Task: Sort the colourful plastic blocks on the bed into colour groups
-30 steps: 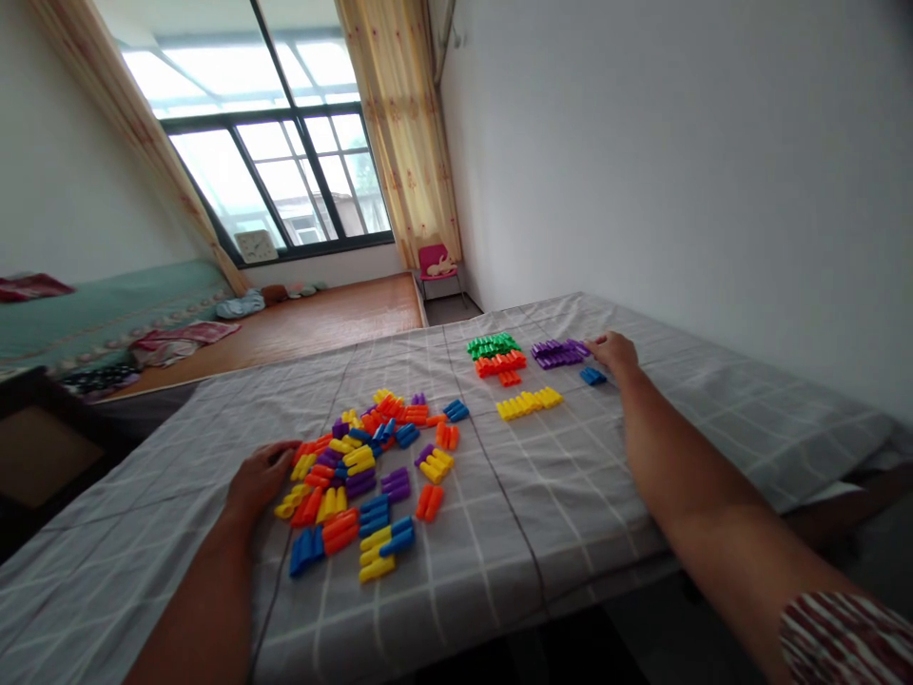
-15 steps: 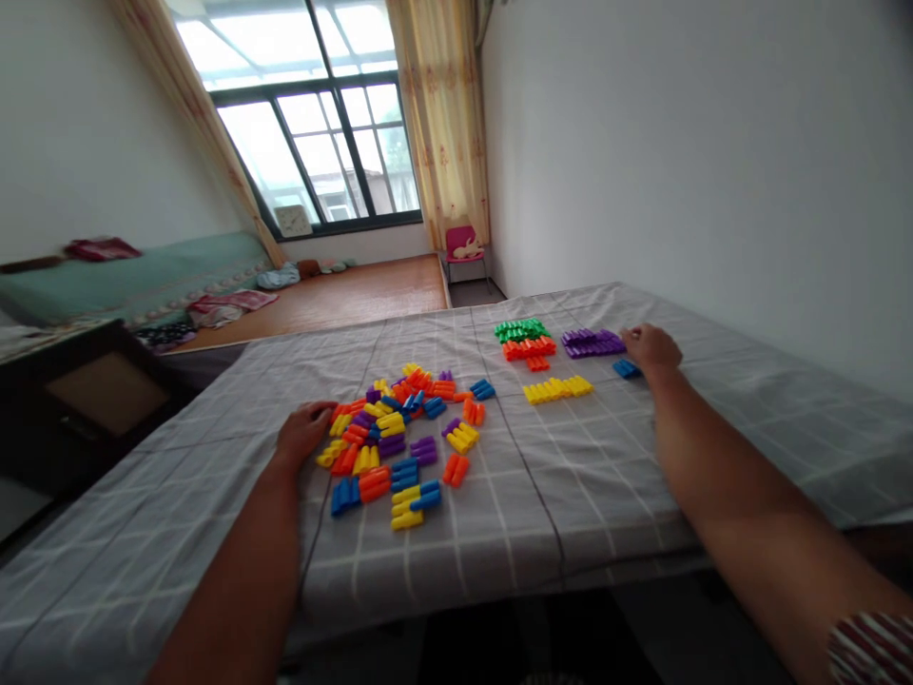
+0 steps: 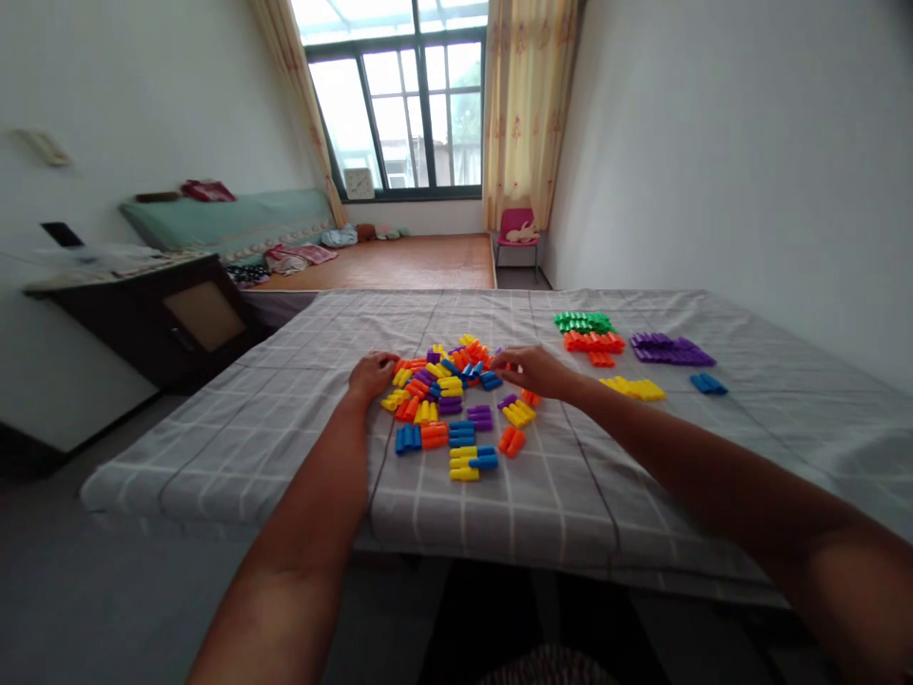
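Note:
A mixed pile of yellow, orange, blue and purple plastic pieces (image 3: 450, 386) lies on the checked grey cloth. At its left edge my left hand (image 3: 372, 375) rests with curled fingers beside orange pieces; what the fingertips hold, if anything, is too small to tell. My right hand (image 3: 532, 369) reaches over the pile's right side, fingers bent down near a blue piece (image 3: 490, 381), its fingertips partly hidden. Farther right lie sorted groups: green pieces (image 3: 585, 322), orange pieces (image 3: 593, 342), purple pieces (image 3: 671, 349), yellow pieces (image 3: 634, 388) and a blue piece (image 3: 709, 383).
The cloth-covered table (image 3: 563, 495) has its front edge close to my body. A dark cabinet (image 3: 203, 309) stands at the left. Behind are a low wooden platform (image 3: 428, 262), a pink chair (image 3: 517, 228) and a window. A white wall runs along the right.
My right hand has moved left from beside the purple and blue groups to the mixed pile. The camera view has turned left. My left hand stays at the pile's left edge.

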Available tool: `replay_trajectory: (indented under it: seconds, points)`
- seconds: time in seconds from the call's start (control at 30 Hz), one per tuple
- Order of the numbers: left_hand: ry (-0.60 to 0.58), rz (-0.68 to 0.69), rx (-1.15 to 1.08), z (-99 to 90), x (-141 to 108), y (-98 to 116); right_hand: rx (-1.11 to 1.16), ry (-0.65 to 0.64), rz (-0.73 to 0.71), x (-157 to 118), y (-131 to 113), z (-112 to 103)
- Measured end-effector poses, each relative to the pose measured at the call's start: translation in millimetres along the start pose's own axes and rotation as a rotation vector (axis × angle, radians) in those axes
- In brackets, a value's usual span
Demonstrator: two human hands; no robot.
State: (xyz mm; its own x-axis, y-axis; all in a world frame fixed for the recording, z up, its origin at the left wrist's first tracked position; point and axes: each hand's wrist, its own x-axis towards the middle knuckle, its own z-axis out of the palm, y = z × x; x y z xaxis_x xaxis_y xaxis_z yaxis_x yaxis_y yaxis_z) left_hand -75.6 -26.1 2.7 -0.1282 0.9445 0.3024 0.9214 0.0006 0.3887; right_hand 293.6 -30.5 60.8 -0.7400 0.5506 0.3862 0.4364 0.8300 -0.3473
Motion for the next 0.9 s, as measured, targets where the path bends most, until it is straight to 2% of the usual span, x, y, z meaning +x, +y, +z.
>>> replay_trajectory:
  seconds: [0.1,0.2,0.3,0.43,0.53,0.67,0.77,0.83,0.9]
  points:
    - [0.004,0.002,-0.019,-0.8,-2,2,-0.017,-0.157,-0.092,24,-45,27]
    - [-0.001,0.015,-0.032,-1.5,-3,4,-0.149,-0.261,-0.056,38,-72,43]
    - [-0.005,0.019,-0.035,-1.9,-4,5,-0.221,-0.294,-0.051,44,-80,50]
    - [-0.011,0.018,-0.038,-1.8,-3,4,-0.106,-0.243,-0.017,43,-72,48]
    - [-0.011,0.005,-0.027,-0.9,-2,3,0.056,-0.168,0.049,38,-55,32]
    - [-0.012,-0.004,-0.007,0.1,1,-2,0.243,-0.006,0.177,21,-12,-7]
    - [-0.024,0.013,0.022,-0.2,6,-7,0.318,0.233,0.387,-9,40,-46]
    - [-0.027,0.013,0.029,-1.0,8,-9,0.320,0.410,0.563,-40,81,-72]
    - [-0.023,0.010,0.023,-1.9,10,-11,0.209,0.611,0.717,-80,122,-94]
